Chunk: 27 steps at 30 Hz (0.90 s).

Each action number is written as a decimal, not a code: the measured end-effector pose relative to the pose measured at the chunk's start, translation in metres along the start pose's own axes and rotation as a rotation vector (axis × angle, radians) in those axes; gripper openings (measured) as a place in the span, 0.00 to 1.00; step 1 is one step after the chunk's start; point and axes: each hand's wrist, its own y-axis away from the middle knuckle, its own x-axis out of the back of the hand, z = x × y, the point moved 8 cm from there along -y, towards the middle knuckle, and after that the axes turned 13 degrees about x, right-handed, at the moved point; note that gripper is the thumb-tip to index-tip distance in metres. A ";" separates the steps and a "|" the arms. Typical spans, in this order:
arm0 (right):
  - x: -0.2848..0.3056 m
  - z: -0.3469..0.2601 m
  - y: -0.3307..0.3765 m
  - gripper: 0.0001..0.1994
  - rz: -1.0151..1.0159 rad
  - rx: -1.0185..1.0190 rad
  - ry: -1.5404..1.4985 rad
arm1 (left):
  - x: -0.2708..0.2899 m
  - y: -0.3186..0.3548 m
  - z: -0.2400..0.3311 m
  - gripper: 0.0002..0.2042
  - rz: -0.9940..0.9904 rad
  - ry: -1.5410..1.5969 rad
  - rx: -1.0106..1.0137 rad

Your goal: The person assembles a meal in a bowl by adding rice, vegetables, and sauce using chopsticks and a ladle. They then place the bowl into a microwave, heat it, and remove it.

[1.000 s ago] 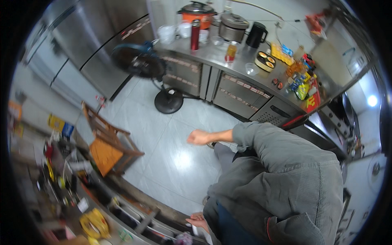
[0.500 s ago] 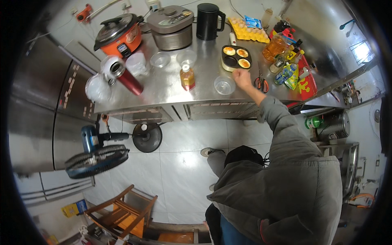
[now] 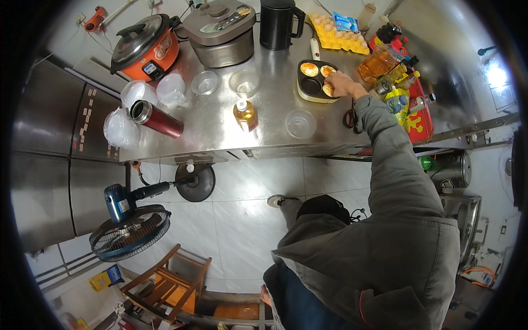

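My right hand [image 3: 343,84] reaches over the right side of a pan [image 3: 318,99] with round wells. Its fingers are bent together above the two right-hand wells; whatever they hold, if anything, is hidden. A fried egg [image 3: 309,69] with orange bits on top fills the far left well. The two right wells also hold eggs, partly covered by my fingers, and the near left well is dark and bare. The pan's white handle [image 3: 314,49] points to the back. Low in the picture, my left hand [image 3: 266,295] hangs beside my body, its fingers mostly hidden.
Scissors [image 3: 350,118] and a clear bowl [image 3: 300,124] lie near the pan. Bottles, including an oil jug [image 3: 378,64], crowd the right. An egg tray [image 3: 339,36], kettle [image 3: 278,25], rice cooker [image 3: 220,38], honey-coloured bottle [image 3: 245,116] and red flask [image 3: 159,119] stand around. A fan [image 3: 130,231] stands left.
My right hand has moved from the pan's near edge up and right, over its right-hand wells. My left hand now shows low in the picture. The whole view has shifted slightly.
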 end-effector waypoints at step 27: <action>-0.098 -0.789 0.239 0.11 -0.348 1.580 -0.478 | 0.139 0.043 -0.264 0.09 0.477 1.097 -0.076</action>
